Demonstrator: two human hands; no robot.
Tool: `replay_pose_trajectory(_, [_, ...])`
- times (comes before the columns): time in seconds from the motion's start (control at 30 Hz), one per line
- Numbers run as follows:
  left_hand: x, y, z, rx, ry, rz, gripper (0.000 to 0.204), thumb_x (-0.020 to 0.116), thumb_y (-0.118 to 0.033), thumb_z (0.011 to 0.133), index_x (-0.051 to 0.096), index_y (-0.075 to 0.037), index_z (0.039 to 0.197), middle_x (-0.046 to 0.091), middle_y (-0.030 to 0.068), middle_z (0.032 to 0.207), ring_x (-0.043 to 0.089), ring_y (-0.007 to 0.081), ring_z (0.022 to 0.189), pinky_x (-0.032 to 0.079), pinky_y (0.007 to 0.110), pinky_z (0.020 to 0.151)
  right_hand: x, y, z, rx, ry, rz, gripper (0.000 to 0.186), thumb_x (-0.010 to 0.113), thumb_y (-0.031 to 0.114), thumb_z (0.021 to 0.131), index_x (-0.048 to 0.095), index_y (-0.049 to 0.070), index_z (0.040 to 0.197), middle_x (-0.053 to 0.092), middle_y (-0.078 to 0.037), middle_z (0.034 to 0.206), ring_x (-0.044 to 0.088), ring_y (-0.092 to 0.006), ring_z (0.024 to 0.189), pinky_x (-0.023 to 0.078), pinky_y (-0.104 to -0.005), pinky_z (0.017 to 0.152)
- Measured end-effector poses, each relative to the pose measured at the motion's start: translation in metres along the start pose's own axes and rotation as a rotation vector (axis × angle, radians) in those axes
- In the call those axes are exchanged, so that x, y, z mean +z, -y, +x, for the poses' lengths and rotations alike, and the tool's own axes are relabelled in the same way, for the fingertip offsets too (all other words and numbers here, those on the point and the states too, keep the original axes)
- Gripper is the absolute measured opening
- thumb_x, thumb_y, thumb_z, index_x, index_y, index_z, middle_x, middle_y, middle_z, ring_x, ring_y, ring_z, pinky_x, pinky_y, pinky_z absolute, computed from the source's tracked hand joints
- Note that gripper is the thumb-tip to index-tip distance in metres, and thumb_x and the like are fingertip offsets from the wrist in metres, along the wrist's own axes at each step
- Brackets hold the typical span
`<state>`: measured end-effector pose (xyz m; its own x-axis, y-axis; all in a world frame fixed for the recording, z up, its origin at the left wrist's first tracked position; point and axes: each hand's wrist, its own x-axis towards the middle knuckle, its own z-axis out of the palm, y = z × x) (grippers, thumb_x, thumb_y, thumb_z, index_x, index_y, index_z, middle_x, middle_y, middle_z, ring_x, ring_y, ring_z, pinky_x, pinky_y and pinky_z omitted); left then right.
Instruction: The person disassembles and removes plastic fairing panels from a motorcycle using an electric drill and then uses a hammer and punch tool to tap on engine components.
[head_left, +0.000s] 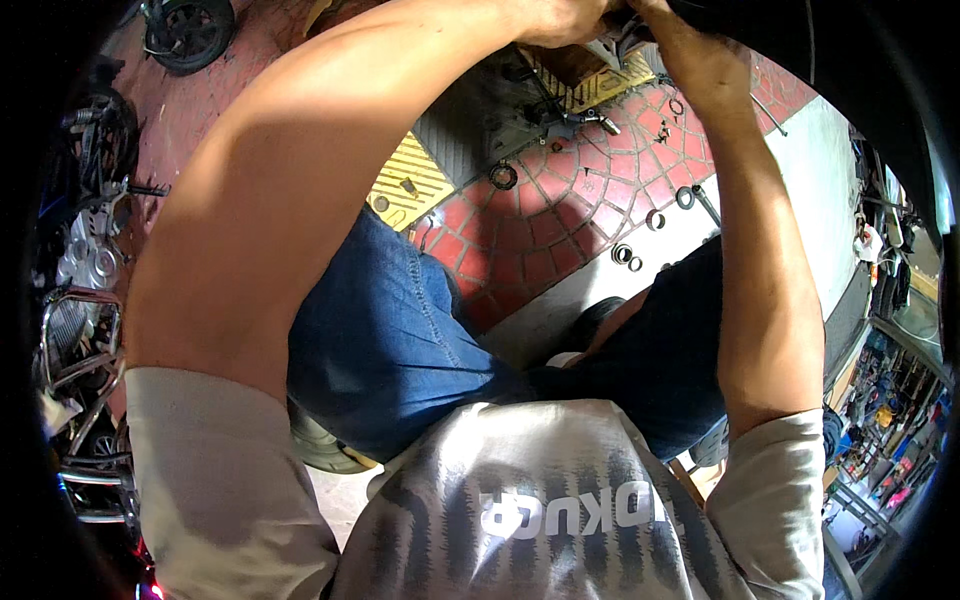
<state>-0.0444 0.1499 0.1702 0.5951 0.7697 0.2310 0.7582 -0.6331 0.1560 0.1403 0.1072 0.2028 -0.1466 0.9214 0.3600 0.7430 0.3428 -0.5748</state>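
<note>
Both arms reach up to the top edge of the view, where the hands meet and are partly cut off. My left hand point(565, 22) is bent closed against a dark part point(625, 38), too shadowed to name. From the other side my right hand point(695, 50) comes to the same dark part, its visible fingers curled in. What either hand grips is hidden. Just below them on the floor lies a metal tool with a shiny cylindrical end point(605, 122), beside a yellow ribbed plate point(615, 82). A large black rounded shape point(790, 35) is right of my right hand.
Between my knees, the red tiled floor point(540, 225) holds a dark ring-shaped part point(503, 177). Several rings, including a black one point(685, 197), lie on the pale strip. Another yellow ribbed plate point(410, 180) is left. Motorcycle parts point(95, 260) line the left; tool clutter point(890, 420) the right.
</note>
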Motion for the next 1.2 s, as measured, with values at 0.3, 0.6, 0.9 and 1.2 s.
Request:
replay_pose_trajectory(0.3, [-0.02,-0.017,0.006,-0.028,0.092,-0.034,0.025,0.066,-0.027,0.086,0.075,-0.004,0.087,0.073,0.0193,0.095,0.071,0.0409,0.092,0.056,0.049,0.08,-0.025,0.002,-0.01,0.05,-0.089,0.037,0.023,0.073,0.022,0.09,0.072,0.0,0.096,0.07,-0.008,0.084,0.065,-0.0191,0.078,0.053,-0.0361,0.072])
replay_pose_trajectory(0.6, [-0.008,-0.01,0.004,0.04,0.022,-0.04,0.018,0.061,-0.017,0.082,0.075,-0.006,0.085,0.072,0.0167,0.097,0.07,0.0378,0.094,0.056,0.048,0.081,-0.026,-0.012,-0.037,0.114,-0.095,0.123,0.036,0.078,0.034,0.088,0.074,0.002,0.104,0.075,-0.008,0.094,0.068,-0.0202,0.083,0.054,-0.0367,0.08])
replay_pose_trajectory(0.9, [-0.004,-0.006,0.002,0.095,-0.06,-0.128,0.017,0.058,-0.005,0.081,0.073,-0.004,0.091,0.069,0.0132,0.096,0.07,0.0376,0.086,0.057,0.049,0.076,-0.036,-0.027,-0.05,-0.072,-0.028,-0.137,0.037,0.078,0.033,0.091,0.072,0.0,0.109,0.073,-0.013,0.105,0.067,-0.0286,0.096,0.05,-0.0394,0.093])
replay_pose_trajectory(1.2, [0.001,-0.007,-0.001,0.124,-0.105,-0.149,0.007,0.063,-0.003,0.074,0.065,-0.004,0.081,0.067,0.0116,0.091,0.07,0.034,0.074,0.058,0.045,0.064,-0.125,-0.075,-0.08,0.466,-0.228,0.441,0.034,0.068,0.007,0.084,0.067,-0.004,0.116,0.069,-0.01,0.11,0.066,-0.0211,0.097,0.051,-0.0336,0.094])
